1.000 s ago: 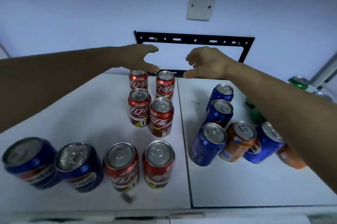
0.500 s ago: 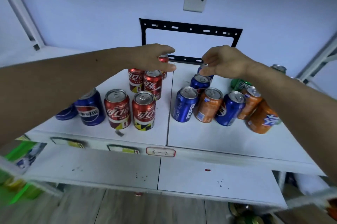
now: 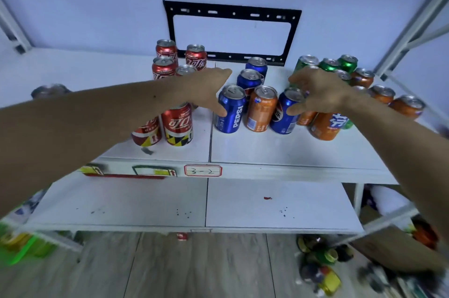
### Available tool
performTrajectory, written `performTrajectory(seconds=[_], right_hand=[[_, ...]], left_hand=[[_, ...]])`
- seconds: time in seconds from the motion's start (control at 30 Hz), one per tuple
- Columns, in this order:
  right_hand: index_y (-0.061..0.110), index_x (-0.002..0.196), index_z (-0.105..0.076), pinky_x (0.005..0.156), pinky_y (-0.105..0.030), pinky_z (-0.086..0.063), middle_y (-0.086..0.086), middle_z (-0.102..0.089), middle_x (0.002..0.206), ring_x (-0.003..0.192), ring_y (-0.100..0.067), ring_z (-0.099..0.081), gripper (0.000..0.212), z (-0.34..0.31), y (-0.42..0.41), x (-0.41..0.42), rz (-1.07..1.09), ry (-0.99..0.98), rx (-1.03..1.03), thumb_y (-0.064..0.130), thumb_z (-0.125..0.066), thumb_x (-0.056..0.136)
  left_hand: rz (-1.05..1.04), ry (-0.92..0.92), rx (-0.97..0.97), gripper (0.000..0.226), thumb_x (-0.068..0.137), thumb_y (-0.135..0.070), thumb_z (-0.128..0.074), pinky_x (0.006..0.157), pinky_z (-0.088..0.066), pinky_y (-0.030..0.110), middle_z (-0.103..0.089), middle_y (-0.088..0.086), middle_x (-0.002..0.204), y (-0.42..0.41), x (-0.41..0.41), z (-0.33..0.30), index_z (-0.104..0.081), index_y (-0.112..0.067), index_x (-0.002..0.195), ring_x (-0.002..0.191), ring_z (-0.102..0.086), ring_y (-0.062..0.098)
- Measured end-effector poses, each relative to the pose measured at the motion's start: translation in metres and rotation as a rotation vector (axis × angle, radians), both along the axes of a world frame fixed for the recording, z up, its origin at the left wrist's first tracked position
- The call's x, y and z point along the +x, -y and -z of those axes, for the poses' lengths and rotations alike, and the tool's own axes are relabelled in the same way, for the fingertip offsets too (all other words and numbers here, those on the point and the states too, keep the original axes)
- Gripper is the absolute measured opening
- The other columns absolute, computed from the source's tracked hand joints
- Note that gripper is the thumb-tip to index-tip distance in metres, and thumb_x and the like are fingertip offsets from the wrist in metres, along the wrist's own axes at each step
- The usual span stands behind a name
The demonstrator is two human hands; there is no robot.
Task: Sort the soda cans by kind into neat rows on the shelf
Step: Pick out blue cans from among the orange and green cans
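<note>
Red cola cans (image 3: pixel 178 125) stand in two columns on the left half of the white shelf (image 3: pixel 267 149). Blue Pepsi cans (image 3: pixel 229 109) and an orange can (image 3: pixel 262 108) crowd the middle. Further orange cans (image 3: pixel 325 125) and green cans (image 3: pixel 329 64) sit to the right. My left hand (image 3: pixel 206 88) is spread open, and its thumb lies against the left side of the front Pepsi can. My right hand (image 3: pixel 318 91) hovers with curled fingers over another blue can (image 3: pixel 284 115), thumb on its side. Neither hand lifts anything.
A black bracket (image 3: pixel 233 13) hangs on the wall behind the cans. A lower white shelf (image 3: pixel 243 203) sits beneath, under a label strip (image 3: pixel 202 170). Metal uprights (image 3: pixel 413 23) frame the right side. Loose clutter (image 3: pixel 320 263) lies on the wooden floor.
The view has pulled back and tilted down, showing the lower shelf and floor. Both hands have dropped from the back red cans to the front blue and orange cans.
</note>
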State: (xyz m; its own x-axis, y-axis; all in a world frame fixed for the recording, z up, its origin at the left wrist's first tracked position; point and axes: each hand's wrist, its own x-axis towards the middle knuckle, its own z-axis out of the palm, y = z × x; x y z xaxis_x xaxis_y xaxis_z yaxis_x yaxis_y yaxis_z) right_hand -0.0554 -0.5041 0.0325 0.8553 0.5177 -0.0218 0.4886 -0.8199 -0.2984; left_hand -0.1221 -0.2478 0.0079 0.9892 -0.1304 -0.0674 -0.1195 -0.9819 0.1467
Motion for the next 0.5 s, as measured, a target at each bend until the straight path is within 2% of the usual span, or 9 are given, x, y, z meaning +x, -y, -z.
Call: performTrajectory(seconds=[0.1, 0.2, 0.37, 0.5], right_hand=[[0.013, 0.139, -0.043, 0.092, -0.028, -0.039, -0.007, -0.051, 0.139, 0.123, -0.027, -0.050, 0.091, 0.012, 0.006, 0.009, -0.026, 0.038, -0.075, 0.028, -0.088, 0.062], [0.009, 0.139, -0.042, 0.097, -0.036, -0.045, -0.011, -0.053, 0.136, 0.121, -0.030, -0.052, 0.093, 0.020, 0.003, 0.019, -0.048, 0.095, -0.152, 0.033, -0.088, 0.061], [0.011, 0.123, -0.055, 0.088, -0.045, -0.050, -0.013, -0.060, 0.119, 0.111, -0.033, -0.052, 0.078, 0.031, -0.005, 0.029, -0.068, 0.259, -0.280, 0.045, -0.085, 0.060], [0.015, 0.125, -0.054, 0.089, -0.042, -0.046, -0.011, -0.061, 0.121, 0.114, -0.033, -0.050, 0.074, 0.030, -0.004, 0.035, -0.118, 0.265, -0.285, 0.034, -0.087, 0.061]], left_hand=[[-0.016, -0.014, 0.044, 0.099, 0.069, -0.042, -0.080, 0.102, -0.041, 0.044, -0.041, 0.017, 0.143, 0.004, 0.008, 0.004, -0.026, -0.006, 0.143, 0.126, -0.044, 0.030], [-0.026, -0.017, 0.071, 0.096, 0.067, -0.045, -0.080, 0.097, -0.046, 0.046, -0.048, 0.016, 0.137, 0.006, 0.017, 0.006, -0.030, -0.007, 0.139, 0.120, -0.049, 0.030], [-0.029, -0.039, 0.083, 0.072, 0.069, -0.045, -0.078, 0.079, -0.048, 0.034, -0.059, 0.009, 0.122, 0.013, 0.027, 0.014, -0.046, -0.013, 0.126, 0.102, -0.056, 0.023], [-0.053, -0.041, 0.070, 0.072, 0.067, -0.041, -0.081, 0.075, -0.044, 0.030, -0.060, 0.010, 0.118, 0.016, 0.027, 0.013, -0.049, -0.010, 0.124, 0.099, -0.056, 0.023]])
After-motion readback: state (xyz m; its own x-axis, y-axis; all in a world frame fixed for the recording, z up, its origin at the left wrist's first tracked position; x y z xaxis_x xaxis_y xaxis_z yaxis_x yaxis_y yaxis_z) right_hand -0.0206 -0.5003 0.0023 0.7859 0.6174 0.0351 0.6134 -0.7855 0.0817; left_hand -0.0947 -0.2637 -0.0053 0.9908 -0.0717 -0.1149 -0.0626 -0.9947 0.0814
